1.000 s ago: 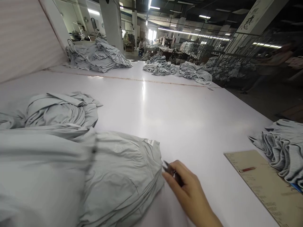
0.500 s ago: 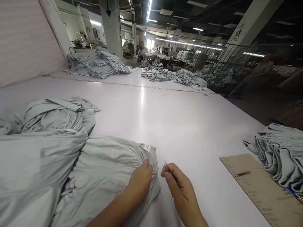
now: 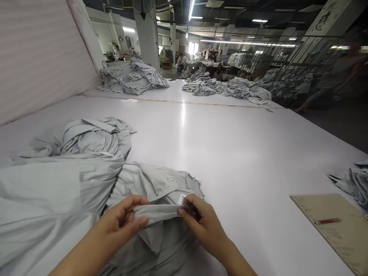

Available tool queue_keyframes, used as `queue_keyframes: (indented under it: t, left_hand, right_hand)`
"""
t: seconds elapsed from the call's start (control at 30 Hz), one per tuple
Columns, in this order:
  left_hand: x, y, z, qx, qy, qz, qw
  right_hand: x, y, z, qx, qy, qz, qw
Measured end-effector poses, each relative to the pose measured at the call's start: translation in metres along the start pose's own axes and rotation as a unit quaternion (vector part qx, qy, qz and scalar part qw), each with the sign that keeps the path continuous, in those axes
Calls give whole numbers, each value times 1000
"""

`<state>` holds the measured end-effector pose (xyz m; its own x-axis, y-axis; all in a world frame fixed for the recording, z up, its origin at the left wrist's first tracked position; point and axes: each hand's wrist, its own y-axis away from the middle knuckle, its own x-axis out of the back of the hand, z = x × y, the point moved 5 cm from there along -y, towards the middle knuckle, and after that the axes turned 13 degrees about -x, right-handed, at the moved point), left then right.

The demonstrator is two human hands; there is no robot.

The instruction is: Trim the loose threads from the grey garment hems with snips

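Observation:
A light grey garment [image 3: 161,180] lies on the table in front of me, its edge lifted as a folded band [image 3: 161,210] between my hands. My left hand [image 3: 123,218] pinches the band's left end between thumb and fingers. At the other end, my right hand [image 3: 204,222] grips the band with thumb and forefinger. In the same right palm sit small dark thread snips [image 3: 193,211], mostly hidden by the fingers. A white label [image 3: 181,199] shows partly beside the right fingertips.
More grey garments [image 3: 94,140] are heaped on the left. Piles of grey cloth [image 3: 138,78] stand at the table's far side. On the right lie a beige board [image 3: 322,214], a red pen [image 3: 327,221] and ribbed pieces [image 3: 356,186]. A person [image 3: 336,73] is beyond the right edge.
My left hand has moved left and now pinches the lifted edge. My right hand, apart from the cloth before, has come in and taken hold of it. The view has turned slightly left.

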<state>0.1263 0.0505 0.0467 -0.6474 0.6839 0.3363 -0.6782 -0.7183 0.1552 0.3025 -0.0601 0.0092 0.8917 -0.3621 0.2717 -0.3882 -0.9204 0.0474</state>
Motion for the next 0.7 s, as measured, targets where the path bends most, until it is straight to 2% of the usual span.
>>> queue_keyframes:
  t: [0.1, 0.17, 0.23, 0.3, 0.37, 0.47, 0.57, 0.7]
  left_hand:
    - [-3, 1, -9, -63, -83, 11, 994]
    - [-8, 2, -14, -63, -46, 39, 996]
    - [-15, 2, -14, -43, 34, 48, 997]
    - [-24, 2, -10, -18, 91, 1, 996]
    - [-34, 4, -6, 10, 118, -80, 990]
    - [-40, 8, -5, 37, 146, -161, 975]
    - [-39, 11, -6, 22, 161, -155, 974]
    - [-40, 15, -7, -11, 90, -134, 987]
  right_hand:
    - [-3, 15, -7, 25, 23, 30, 999]
    - [-9, 23, -9, 33, 40, 28, 998]
    - [-12, 26, -7, 5, 33, 25, 999]
    - [-9, 23, -2, -47, -2, 37, 998]
    - [-3, 18, 2, -87, -40, 53, 994]
    - [2, 14, 0, -81, -48, 67, 993]
    - [0, 19, -12, -16, -31, 70, 997]
    - [-12, 29, -26, 35, -46, 12, 998]
